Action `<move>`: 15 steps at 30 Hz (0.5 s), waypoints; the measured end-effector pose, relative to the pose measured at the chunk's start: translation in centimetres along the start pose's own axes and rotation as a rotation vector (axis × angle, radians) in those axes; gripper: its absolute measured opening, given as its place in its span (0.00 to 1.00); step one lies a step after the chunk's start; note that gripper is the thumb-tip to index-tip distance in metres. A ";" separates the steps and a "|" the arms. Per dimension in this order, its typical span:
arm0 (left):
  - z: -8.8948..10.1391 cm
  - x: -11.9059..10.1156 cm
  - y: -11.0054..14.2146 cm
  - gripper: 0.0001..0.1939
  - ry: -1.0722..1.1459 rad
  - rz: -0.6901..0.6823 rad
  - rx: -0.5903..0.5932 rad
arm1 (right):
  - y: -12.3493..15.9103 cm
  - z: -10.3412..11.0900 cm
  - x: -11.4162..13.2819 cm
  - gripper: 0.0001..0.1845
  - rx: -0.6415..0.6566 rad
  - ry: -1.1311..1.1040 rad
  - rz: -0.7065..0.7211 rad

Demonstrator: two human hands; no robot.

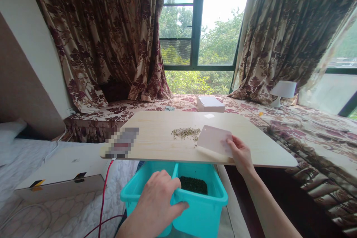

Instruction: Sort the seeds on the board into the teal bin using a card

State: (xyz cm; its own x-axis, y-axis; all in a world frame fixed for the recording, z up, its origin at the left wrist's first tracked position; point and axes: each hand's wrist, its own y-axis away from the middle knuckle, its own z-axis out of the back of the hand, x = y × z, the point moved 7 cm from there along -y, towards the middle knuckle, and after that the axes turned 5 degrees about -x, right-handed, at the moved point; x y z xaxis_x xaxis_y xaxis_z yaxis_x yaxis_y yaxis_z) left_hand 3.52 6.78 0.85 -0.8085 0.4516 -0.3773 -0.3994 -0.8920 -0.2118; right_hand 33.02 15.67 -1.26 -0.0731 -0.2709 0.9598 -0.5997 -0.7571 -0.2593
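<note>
My right hand (242,153) pinches the right edge of a thin, translucent plastic scraper (212,142) with a small hole in one corner. The scraper leans over the wooden tabletop (156,124), its left edge beside a loose heap of small greenish-brown grains (185,132). Below the table's near edge is a turquoise bin (199,208) split by a divider. My left hand (157,199) is closed on the bin's near rim at the divider, thumb outside. Dark grains (193,185) lie in the right compartment; my left hand partly hides the left one.
A blurred-out flat device (122,143) with a red cable (103,193) lies at the tabletop's left end. A small white piece (209,116) is at its far edge. Beyond are a white box (211,103) and a lamp (283,90). Another white box (64,174) rests at left.
</note>
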 end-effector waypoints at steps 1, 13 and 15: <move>0.0 0.0 0.0 0.08 0.002 0.001 0.000 | 0.0 -0.1 0.0 0.21 -0.002 0.000 0.004; 0.0 0.0 0.0 0.08 0.002 0.003 0.005 | 0.2 -0.7 0.2 0.19 0.068 0.042 -0.027; -0.1 0.0 0.0 0.08 0.000 0.004 0.007 | 0.3 -0.8 0.3 0.19 0.114 0.053 -0.017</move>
State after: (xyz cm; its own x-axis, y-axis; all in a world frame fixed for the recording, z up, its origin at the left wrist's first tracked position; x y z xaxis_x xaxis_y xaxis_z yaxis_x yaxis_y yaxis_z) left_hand 3.50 6.77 0.78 -0.8099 0.4483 -0.3783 -0.3994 -0.8938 -0.2041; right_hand 32.21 15.86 -0.96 -0.1076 -0.2283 0.9676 -0.5072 -0.8245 -0.2509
